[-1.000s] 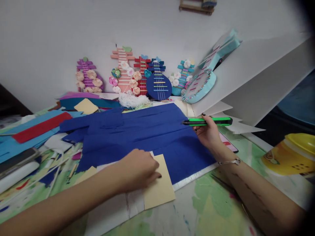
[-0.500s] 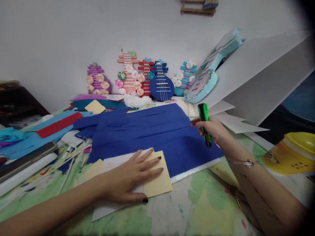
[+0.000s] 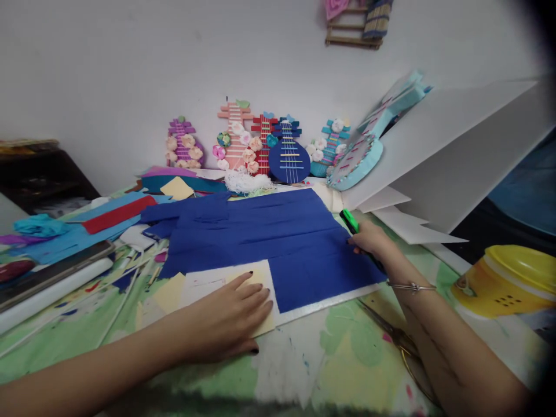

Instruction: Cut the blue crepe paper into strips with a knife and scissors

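My left hand (image 3: 230, 310) lies with its fingers stretched over a pale yellow paper sheet (image 3: 263, 277), which rests on a white paper (image 3: 202, 284) with faint marks. Both overlap the near edge of a large blue crepe paper (image 3: 260, 223) spread over a white board. Above that blue paper's right side, my right hand (image 3: 369, 240) is closed around a green and black utility knife (image 3: 350, 221). Part of the knife is hidden by the fingers. Below the right wrist, scissors (image 3: 397, 336) with gold handles lie on the table, partly behind the forearm.
Paper-flower instrument models, including a blue lute (image 3: 289, 159), stand along the wall. White boards (image 3: 452, 145) lean at right beside a yellow lidded tub (image 3: 506, 284). At left lie a phone (image 3: 56, 272), a red strip (image 3: 119, 214), a white roll (image 3: 56, 295) and scraps.
My right hand has lowered slightly, and the knife has gone from nearly upright to slanted. My left hand has drawn the yellow sheet leftward over the white paper. The view has tilted a little upward.
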`<state>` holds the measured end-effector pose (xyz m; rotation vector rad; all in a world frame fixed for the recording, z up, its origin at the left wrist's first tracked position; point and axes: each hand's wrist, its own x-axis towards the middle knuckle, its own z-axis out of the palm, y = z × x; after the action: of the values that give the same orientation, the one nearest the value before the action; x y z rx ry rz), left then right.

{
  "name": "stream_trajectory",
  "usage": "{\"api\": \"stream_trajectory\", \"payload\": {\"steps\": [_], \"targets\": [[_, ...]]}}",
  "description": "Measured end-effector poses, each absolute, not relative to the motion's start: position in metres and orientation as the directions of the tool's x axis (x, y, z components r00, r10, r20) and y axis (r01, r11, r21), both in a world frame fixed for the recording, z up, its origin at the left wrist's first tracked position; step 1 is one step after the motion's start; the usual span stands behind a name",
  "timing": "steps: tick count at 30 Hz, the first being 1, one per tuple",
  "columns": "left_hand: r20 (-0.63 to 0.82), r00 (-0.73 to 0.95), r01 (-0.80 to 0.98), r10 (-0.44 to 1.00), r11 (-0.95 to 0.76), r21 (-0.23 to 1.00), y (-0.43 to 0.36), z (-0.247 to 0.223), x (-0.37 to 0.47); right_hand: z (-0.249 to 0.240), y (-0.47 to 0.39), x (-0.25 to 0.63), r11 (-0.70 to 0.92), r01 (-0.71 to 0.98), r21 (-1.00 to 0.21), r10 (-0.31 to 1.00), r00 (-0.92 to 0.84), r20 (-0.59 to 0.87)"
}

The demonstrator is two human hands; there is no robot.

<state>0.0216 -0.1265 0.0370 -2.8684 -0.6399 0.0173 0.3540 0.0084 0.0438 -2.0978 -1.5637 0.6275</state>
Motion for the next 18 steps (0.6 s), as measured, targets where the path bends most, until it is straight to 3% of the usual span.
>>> {"api": "stream_trajectory", "payload": {"steps": [6,14,18], "targets": [[0.062,0.844,0.527,0.532,-0.803,-0.278,-0.129,0.034,0.013,0.036,0.009,0.355,-0.223,0.749,-0.623,0.973,0.212,-0.093],[0.171,0.811,0.583,0.559,-0.794,-0.17,-0.116,0.027,0.048,0.034,0.016,0.361,-0.256,0.743,-0.619,0.962,0.26,-0.086],[0.171,0.845,0.533,0.507,-0.824,-0.193,-0.106,0.02,0.074,0.026,0.021,0.363,-0.219,0.735,-0.642,0.971,0.232,-0.066]]}}
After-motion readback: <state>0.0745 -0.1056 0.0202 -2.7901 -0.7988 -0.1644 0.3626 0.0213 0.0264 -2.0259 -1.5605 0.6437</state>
